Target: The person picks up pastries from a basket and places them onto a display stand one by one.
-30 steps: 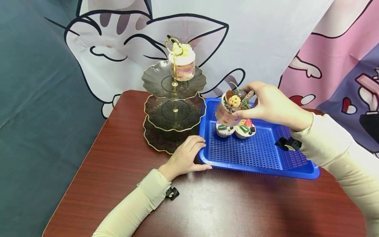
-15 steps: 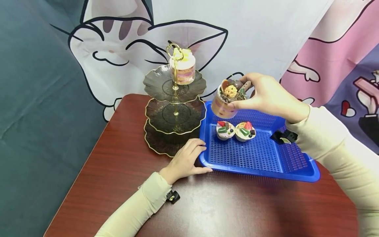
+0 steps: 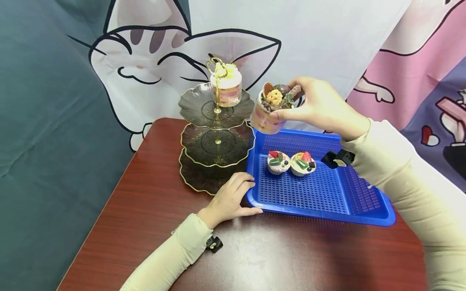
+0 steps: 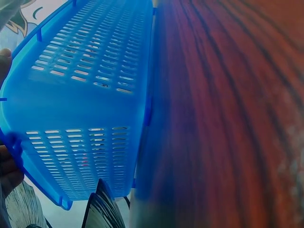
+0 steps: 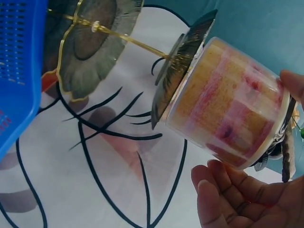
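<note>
My right hand pinches a layered cake cup near its rim. Pink and tan layers show through the clear wall, and a cookie and dark pieces top it. The cup hangs tilted above the back left of the blue basket, right of the tiered stand. In the right wrist view, thumb and fingers are at opposite sides of the cake cup. My left hand holds the basket's near left corner, fingers over the rim. The left wrist view shows the basket from outside.
On the stand's top tier sits another layered cake cup with yellow topping. Two fruit-topped cupcakes, a left one and a right one, stand in the basket. A cat-patterned cloth hangs behind the reddish-brown table.
My right hand has lifted the cake cup up and left, away from the cupcakes and toward the stand. My left hand stays at the basket corner; the head view has shifted slightly.
</note>
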